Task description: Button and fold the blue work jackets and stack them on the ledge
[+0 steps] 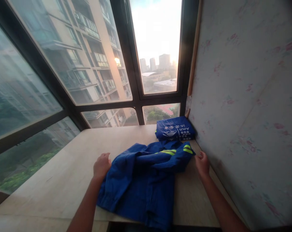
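Observation:
A dark blue jacket (141,180) with yellow-green stripes lies loosely spread on the pale surface, a sleeve (177,158) across its upper right part. My right hand (202,164) is closed at the pointed end of this sleeve, thumb and fingers pinched on the fabric. Beside the jacket's upper left edge is my left hand (101,166), its fingers curled inward. Whether cloth lies between them is hidden. Just behind the jacket rests a folded blue garment (176,128) with white lettering upside down to me.
The pale ledge (54,180) runs up to dark-framed windows (133,80) at the back and left. On the right stands a wall (245,96) with flowered paper, close to my right arm. A dark gap shows below the ledge's front edge.

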Motion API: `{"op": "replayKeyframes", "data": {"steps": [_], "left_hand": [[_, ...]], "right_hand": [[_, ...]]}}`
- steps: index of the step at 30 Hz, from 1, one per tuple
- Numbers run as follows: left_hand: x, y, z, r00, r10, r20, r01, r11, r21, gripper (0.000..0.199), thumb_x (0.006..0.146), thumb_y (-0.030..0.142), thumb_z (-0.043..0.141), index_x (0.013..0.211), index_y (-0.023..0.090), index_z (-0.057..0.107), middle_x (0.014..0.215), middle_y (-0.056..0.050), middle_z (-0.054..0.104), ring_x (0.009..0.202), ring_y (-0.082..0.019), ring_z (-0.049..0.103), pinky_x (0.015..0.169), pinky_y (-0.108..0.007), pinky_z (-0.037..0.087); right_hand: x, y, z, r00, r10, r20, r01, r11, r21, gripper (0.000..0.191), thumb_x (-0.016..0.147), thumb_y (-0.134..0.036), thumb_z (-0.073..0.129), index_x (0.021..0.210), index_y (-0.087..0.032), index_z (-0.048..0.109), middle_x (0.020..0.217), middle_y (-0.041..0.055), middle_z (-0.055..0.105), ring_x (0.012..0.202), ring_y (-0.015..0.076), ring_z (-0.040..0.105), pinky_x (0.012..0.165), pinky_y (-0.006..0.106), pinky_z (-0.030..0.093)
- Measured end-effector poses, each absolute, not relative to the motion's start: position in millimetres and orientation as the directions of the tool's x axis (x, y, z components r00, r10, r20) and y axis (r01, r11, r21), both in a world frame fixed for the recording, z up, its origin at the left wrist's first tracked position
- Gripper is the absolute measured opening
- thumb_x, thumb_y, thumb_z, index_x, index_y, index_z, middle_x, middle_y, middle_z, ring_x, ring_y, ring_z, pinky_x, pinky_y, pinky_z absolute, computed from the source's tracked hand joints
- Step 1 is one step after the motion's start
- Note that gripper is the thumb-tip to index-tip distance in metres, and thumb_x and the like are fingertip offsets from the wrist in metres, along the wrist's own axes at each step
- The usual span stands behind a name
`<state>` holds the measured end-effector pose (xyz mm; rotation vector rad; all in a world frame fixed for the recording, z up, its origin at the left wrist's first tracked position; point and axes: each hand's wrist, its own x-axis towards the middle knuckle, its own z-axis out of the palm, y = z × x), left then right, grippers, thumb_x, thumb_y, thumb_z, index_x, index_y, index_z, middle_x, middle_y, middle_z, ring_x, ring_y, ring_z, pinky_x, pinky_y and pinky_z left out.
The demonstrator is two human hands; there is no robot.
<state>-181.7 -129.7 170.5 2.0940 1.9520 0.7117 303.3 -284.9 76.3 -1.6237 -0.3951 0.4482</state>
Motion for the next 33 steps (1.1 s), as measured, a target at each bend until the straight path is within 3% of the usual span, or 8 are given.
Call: {"op": "replayKeyframes", "data": {"steps": [3, 6, 9, 12, 18, 23, 29, 33], "left_hand": [[-142, -152, 145, 0.087, 0.962, 0.26, 0.905, -0.185, 0.384, 0.033, 0.087, 0.028, 0.049, 0.114, 0.016, 0.065, 0.115, -0.013, 0.066, 0.109, -0.029, 0.061, 0.098, -0.042, 0.046], [-90, -171, 112, 0.262, 0.926, 0.273, 0.894, -0.339, 0.292, 0.04, 0.092, 0.036, 0.049, 0.126, 0.018, 0.061, 0.121, -0.011, 0.064, 0.112, -0.027, 0.059, 0.097, -0.038, 0.046], [-49, -182, 75, 0.371, 0.893, 0.255, 0.893, -0.419, 0.166, 0.056, 0.087, 0.029, 0.058, 0.141, 0.02, 0.049, 0.142, -0.014, 0.051, 0.129, -0.031, 0.047, 0.101, -0.042, 0.044], [-35, -185, 45, 0.359, 0.914, 0.19, 0.907, -0.389, 0.158, 0.054, 0.084, 0.015, 0.056, 0.138, 0.021, 0.054, 0.137, -0.013, 0.055, 0.125, -0.031, 0.051, 0.097, -0.042, 0.045], [-57, -183, 33, 0.384, 0.913, 0.139, 0.886, -0.407, 0.224, 0.042, 0.089, 0.007, 0.044, 0.12, 0.023, 0.067, 0.114, -0.008, 0.067, 0.105, -0.021, 0.06, 0.09, -0.032, 0.047], [-68, -180, 62, 0.49, 0.865, 0.107, 0.827, -0.5, 0.258, 0.036, 0.09, 0.011, 0.047, 0.113, 0.026, 0.071, 0.109, -0.005, 0.07, 0.102, -0.02, 0.062, 0.083, -0.028, 0.048], [-89, -149, 133, 0.479, 0.868, 0.133, 0.822, -0.496, 0.28, 0.032, 0.095, 0.03, 0.047, 0.117, 0.029, 0.07, 0.106, -0.002, 0.075, 0.096, -0.021, 0.068, 0.079, -0.029, 0.048], [-115, -130, 186, 0.399, 0.898, 0.184, 0.857, -0.437, 0.273, 0.033, 0.096, 0.039, 0.045, 0.115, 0.03, 0.07, 0.11, 0.0, 0.076, 0.1, -0.023, 0.069, 0.081, -0.03, 0.049]], "right_hand": [[246, -292, 81, 0.819, 0.544, 0.184, 0.255, -0.058, -0.965, 0.049, 0.081, -0.04, 0.054, 0.122, -0.015, 0.062, 0.122, 0.0173, 0.063, 0.109, 0.0311, 0.059, 0.098, 0.046, 0.045], [178, -288, 91, 0.444, 0.787, 0.429, 0.547, 0.141, -0.825, 0.035, 0.091, -0.034, 0.045, 0.117, -0.023, 0.066, 0.113, 0.012, 0.067, 0.106, 0.0275, 0.061, 0.095, 0.042, 0.047], [130, -274, 86, 0.162, 0.875, 0.456, 0.731, 0.204, -0.651, 0.042, 0.089, -0.023, 0.048, 0.129, -0.024, 0.061, 0.127, 0.0096, 0.063, 0.118, 0.0278, 0.055, 0.103, 0.043, 0.042], [119, -265, 58, 0.137, 0.907, 0.398, 0.854, 0.096, -0.512, 0.054, 0.082, -0.013, 0.056, 0.135, -0.019, 0.057, 0.133, 0.0138, 0.06, 0.116, 0.0313, 0.055, 0.098, 0.044, 0.044], [141, -283, 14, 0.07, 0.898, 0.435, 0.87, 0.159, -0.467, 0.03, 0.088, -0.01, 0.054, 0.109, -0.021, 0.072, 0.099, 0.0083, 0.07, 0.095, 0.0242, 0.062, 0.089, 0.037, 0.049], [161, -293, 20, -0.006, 0.861, 0.509, 0.827, 0.29, -0.481, 0.03, 0.094, -0.011, 0.047, 0.1, -0.024, 0.074, 0.09, 0.0042, 0.07, 0.087, 0.0184, 0.065, 0.085, 0.031, 0.053], [219, -295, 70, 0.005, 0.773, 0.634, 0.751, 0.416, -0.512, 0.027, 0.097, -0.018, 0.048, 0.1, -0.023, 0.074, 0.093, 0.0061, 0.072, 0.089, 0.0194, 0.067, 0.083, 0.034, 0.056], [282, -305, 130, 0.076, 0.724, 0.686, 0.76, 0.403, -0.509, 0.024, 0.097, -0.027, 0.05, 0.104, -0.025, 0.073, 0.099, 0.0062, 0.072, 0.094, 0.0198, 0.068, 0.088, 0.036, 0.055]]}}
